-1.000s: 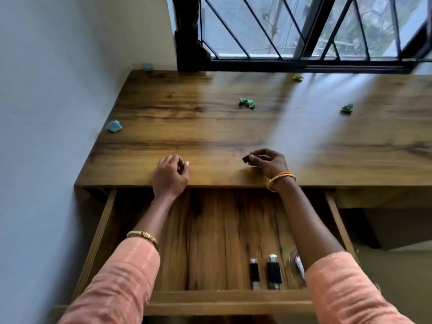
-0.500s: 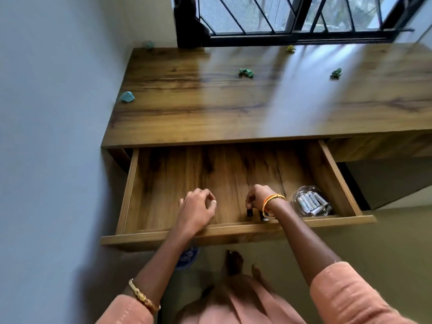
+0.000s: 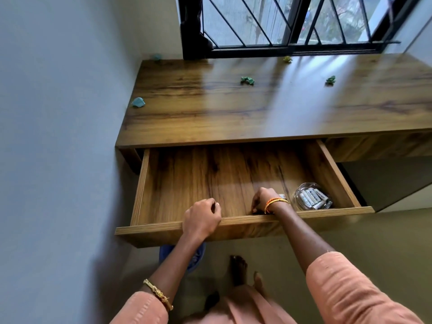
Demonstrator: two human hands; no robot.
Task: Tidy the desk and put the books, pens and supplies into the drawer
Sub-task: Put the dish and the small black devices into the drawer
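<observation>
- Far left on the glossy brown wood-grain desk (image 3: pixel 257 118), a pale blue crumpled scrap (image 3: pixel 138 102) lay near the wall edge; we judged it still to be cleared.
- The wide wooden drawer (image 3: pixel 187 183) under the desktop stood pulled well out, its floor bare across the left and middle.
- Our left hand (image 3: pixel 202 217) sat over the drawer's front rail with fingers loosely curled. We saw nothing in them and took it as a steadying hand; keeping it there should stop the drawer sliding while the other hand works.
- Our right hand (image 3: pixel 264 199), with an orange thread band at the wrist, reached down inside the drawer just behind the front rail. Its fingers were curled toward the drawer floor. Whether they pinched a small item we could not tell, as the hand hid its own fingertips.
- Just beside that wrist, a small metal-capped object (image 3: pixel 282 196) peeked out, too hidden to name.
- Right of it, a clear round glass bowl of white cylindrical batteries (image 3: pixel 312 197) sat in the drawer's front right corner.
- Our judgement: set the small item flat, close to the others but clear of the bowl, then let go before lifting out.
- On the desktop, two green crumpled scraps (image 3: pixel 247 80) (image 3: pixel 330 79) and a yellowish one (image 3: pixel 287 59) by the window remained.
</observation>
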